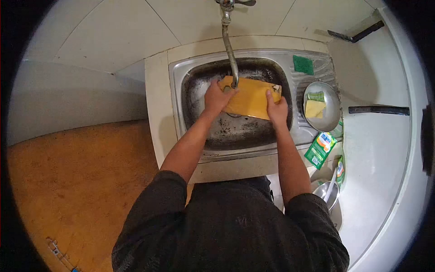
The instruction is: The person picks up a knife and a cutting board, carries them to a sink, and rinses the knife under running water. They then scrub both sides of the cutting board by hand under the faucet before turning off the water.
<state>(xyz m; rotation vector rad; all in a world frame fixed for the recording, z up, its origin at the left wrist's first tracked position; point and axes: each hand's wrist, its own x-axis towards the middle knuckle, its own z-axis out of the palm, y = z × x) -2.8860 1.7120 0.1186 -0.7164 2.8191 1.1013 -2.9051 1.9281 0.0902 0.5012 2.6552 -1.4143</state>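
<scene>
A flat yellow-orange cutting board (249, 99) is held tilted over the stained sink basin (226, 131), below the metal faucet spout (230, 52). My left hand (217, 97) grips its left end, fingers close to the spout's mouth. A small greenish patch shows by those fingers; I cannot make out what it is. On the right end, my right hand (277, 109) is closed with the thumb on the upper face and the other fingers underneath, hidden. Near the board's upper right corner is a dark and whitish mark. Whether water is flowing cannot be made out.
On the ribbed drainboard lie a green scouring pad (303, 65) and a metal bowl (333, 102) with a yellow-green sponge (315, 109). A green soap packet (321, 149) sits at the counter's right front. Lower right is a metal pot (333, 190); black brackets (378, 110) jut from the right wall.
</scene>
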